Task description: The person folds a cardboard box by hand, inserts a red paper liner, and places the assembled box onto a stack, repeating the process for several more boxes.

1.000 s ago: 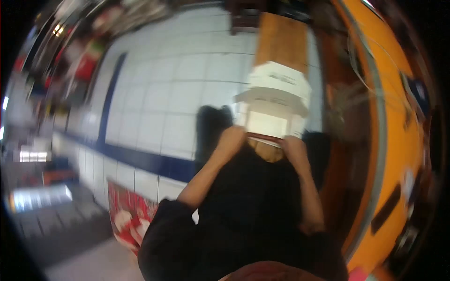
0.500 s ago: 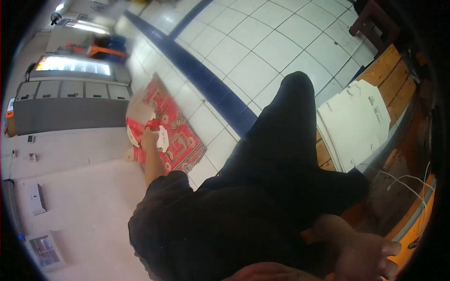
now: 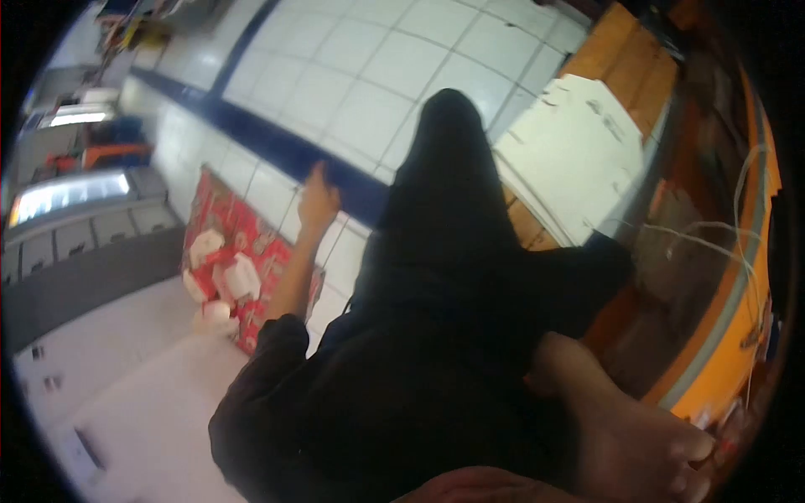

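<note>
My left hand (image 3: 319,199) is in the air over the tiled floor, just past the edge of a red patterned mat (image 3: 220,194). One finger points away from me, and nothing shows in the hand. Several red and white folded card boxes (image 3: 239,278) lie in a loose pile on the mat, left of my forearm. On the wooden slats at the right rests a stack of flat white card blanks (image 3: 579,151), beyond my dark-clothed knee. My right hand is out of view.
A bare foot (image 3: 625,427) appears at the lower right. White cables (image 3: 704,230) trail beside an orange surface (image 3: 713,352). Wooden slats (image 3: 637,59) extend beneath the card stack. Grey lockers (image 3: 84,260) line the wall, near a lit display cabinet (image 3: 75,197).
My left hand has let go of the red and white card box on the mat and moved right over the tiles. The camera view has shifted, and the boxes stay on the mat.
</note>
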Motion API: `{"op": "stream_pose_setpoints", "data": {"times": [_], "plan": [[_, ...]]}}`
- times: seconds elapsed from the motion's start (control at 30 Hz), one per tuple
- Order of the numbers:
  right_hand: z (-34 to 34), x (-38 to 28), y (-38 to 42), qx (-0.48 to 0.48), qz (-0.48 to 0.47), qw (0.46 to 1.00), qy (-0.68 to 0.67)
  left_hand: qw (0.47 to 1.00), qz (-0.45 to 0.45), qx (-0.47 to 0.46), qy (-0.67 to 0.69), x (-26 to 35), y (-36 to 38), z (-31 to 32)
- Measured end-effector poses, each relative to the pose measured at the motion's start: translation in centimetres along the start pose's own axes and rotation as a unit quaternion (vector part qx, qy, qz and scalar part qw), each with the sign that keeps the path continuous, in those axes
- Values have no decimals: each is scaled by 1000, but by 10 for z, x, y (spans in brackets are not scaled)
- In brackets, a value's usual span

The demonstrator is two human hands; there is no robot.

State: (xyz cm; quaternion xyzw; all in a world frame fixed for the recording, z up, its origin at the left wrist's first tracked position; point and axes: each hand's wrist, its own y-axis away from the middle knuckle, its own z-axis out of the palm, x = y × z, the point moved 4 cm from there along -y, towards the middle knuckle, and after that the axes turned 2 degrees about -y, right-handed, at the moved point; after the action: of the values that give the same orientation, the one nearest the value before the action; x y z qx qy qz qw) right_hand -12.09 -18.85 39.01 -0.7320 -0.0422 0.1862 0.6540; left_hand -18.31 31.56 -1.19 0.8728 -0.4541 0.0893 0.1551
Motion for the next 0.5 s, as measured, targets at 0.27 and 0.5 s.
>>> {"op": "stream_pose_setpoints", "data": {"times": [0.27,0.5], "plan": [[-28,-66,25,-25,112,973,198,896,391,65,203,297,-53,-20],[-29,-78,32,13,158,956,246,939,318,-18,130,376,-77,107]]}}
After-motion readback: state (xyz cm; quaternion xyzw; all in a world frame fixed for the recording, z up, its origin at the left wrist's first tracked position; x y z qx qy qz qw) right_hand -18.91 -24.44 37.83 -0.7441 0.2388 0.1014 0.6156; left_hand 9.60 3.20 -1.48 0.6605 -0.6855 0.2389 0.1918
